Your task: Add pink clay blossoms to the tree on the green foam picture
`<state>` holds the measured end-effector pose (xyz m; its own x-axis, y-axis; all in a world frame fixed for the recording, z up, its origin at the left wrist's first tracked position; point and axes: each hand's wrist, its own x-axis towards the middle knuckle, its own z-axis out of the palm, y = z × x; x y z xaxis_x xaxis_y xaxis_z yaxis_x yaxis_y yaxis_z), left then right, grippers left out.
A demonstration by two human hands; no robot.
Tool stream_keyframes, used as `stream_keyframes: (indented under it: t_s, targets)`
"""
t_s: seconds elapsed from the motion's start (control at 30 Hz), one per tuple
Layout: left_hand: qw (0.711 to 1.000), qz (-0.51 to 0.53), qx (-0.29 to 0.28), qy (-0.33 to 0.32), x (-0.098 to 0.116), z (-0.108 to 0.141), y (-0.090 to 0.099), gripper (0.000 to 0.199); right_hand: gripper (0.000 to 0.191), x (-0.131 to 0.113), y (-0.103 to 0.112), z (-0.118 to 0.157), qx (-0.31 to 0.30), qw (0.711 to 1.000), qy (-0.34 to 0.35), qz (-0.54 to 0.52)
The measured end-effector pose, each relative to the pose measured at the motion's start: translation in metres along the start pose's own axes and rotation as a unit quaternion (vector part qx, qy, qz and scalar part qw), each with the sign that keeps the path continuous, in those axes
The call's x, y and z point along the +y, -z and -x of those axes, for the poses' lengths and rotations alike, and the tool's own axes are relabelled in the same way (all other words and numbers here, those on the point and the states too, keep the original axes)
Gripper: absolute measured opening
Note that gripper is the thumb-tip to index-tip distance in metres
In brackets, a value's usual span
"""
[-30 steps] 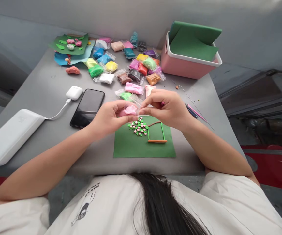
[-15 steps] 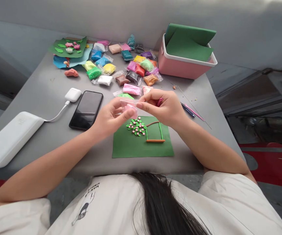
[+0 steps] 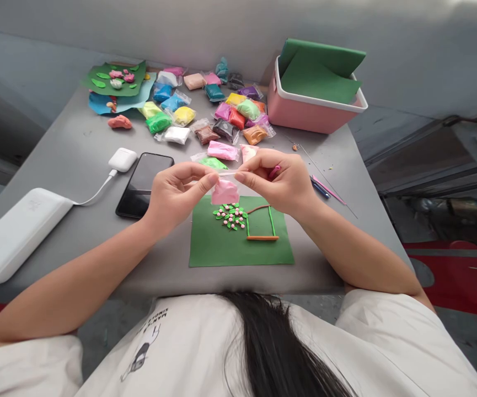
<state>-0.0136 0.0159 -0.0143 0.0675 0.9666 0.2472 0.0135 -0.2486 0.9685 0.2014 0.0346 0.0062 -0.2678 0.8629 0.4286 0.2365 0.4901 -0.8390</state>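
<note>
A small clear plastic bag of pink clay hangs between my two hands, its top edge stretched sideways. My left hand pinches the left end of that edge between thumb and fingers. At the other end, my right hand pinches the edge too, and a bit of dark pink shows at its curled fingers. Below the bag lies a green sheet. On it are a clay cluster of green leaves with pink balls and a frame of green and brown clay strips with an orange-brown bar.
Several bagged clays lie across the back. A pink box with green sheets stands back right. To the left are a phone, a white power bank and a white case. Thin tools lie at right.
My left hand has shifted from holding the bag's body to pinching its top edge. The bag now hangs lower, with the pink clay below my fingers.
</note>
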Motion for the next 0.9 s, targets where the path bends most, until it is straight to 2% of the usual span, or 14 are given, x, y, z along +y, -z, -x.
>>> stream_keyframes:
  t_s: [0.1, 0.2, 0.33, 0.5, 0.63, 0.77, 0.83, 0.9]
  targets:
    - [1.000, 0.010, -0.018, -0.010, 0.004, 0.002, 0.001, 0.031, 0.048, -0.002, -0.001, 0.001, 0.010, 1.000, 0.021, -0.006]
    - [1.000, -0.012, -0.012, -0.025, 0.006, 0.003, 0.000, 0.031, 0.042, -0.001, -0.003, 0.002, 0.004, 0.999, 0.031, -0.009]
    - [0.999, -0.028, -0.012, -0.026, 0.002, 0.002, -0.002, 0.029, 0.038, 0.000, -0.005, 0.005, -0.015, 1.000, 0.017, -0.016]
    - [0.997, -0.055, -0.045, -0.023, -0.002, 0.002, -0.003, 0.032, 0.031, -0.001, -0.008, 0.009, -0.025, 0.999, 0.018, -0.010]
    - [0.987, -0.120, -0.074, -0.082, 0.001, 0.002, 0.000, 0.021, 0.012, 0.002, -0.010, 0.011, -0.036, 0.999, 0.034, 0.002]
    - [0.971, -0.173, -0.097, -0.136, 0.007, 0.004, 0.000, 0.017, 0.008, 0.002, -0.012, 0.011, -0.037, 0.997, 0.068, 0.008]
    - [0.964, -0.200, -0.096, -0.147, 0.008, 0.004, 0.001, 0.020, 0.009, 0.000, -0.011, 0.011, -0.040, 0.997, 0.064, 0.007]
    - [0.966, -0.213, -0.059, -0.136, 0.005, -0.003, 0.003, 0.026, 0.014, 0.001, -0.008, 0.009, -0.050, 0.998, 0.029, 0.011]
